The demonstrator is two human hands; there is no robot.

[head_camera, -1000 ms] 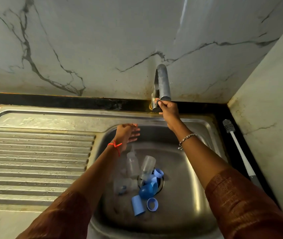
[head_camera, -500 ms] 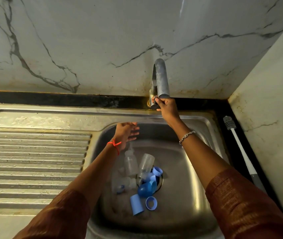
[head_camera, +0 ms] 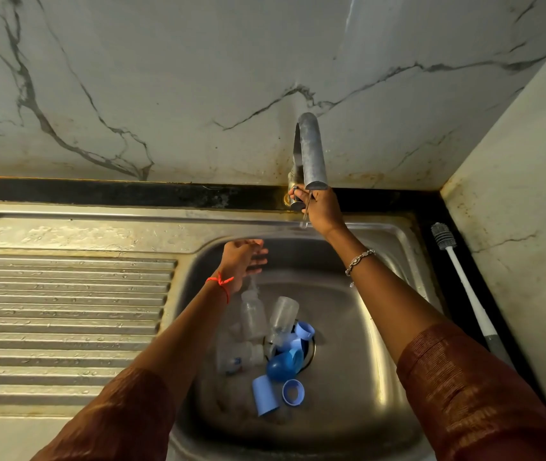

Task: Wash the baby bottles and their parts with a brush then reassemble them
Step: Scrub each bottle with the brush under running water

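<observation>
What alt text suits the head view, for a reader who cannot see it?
A person's right hand grips the tap handle behind a steel sink; the left hand hovers open over it. Clear bottles and blue parts lie by the drain, a brush on the counter.

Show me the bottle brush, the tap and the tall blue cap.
bottle brush (head_camera: 472, 294): head view, on its white handle.
tap (head_camera: 311, 151): head view, on the curved spout.
tall blue cap (head_camera: 264, 395): head view, on its side wall.

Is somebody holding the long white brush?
No, the brush lies untouched on the dark ledge beside the sink.
</observation>
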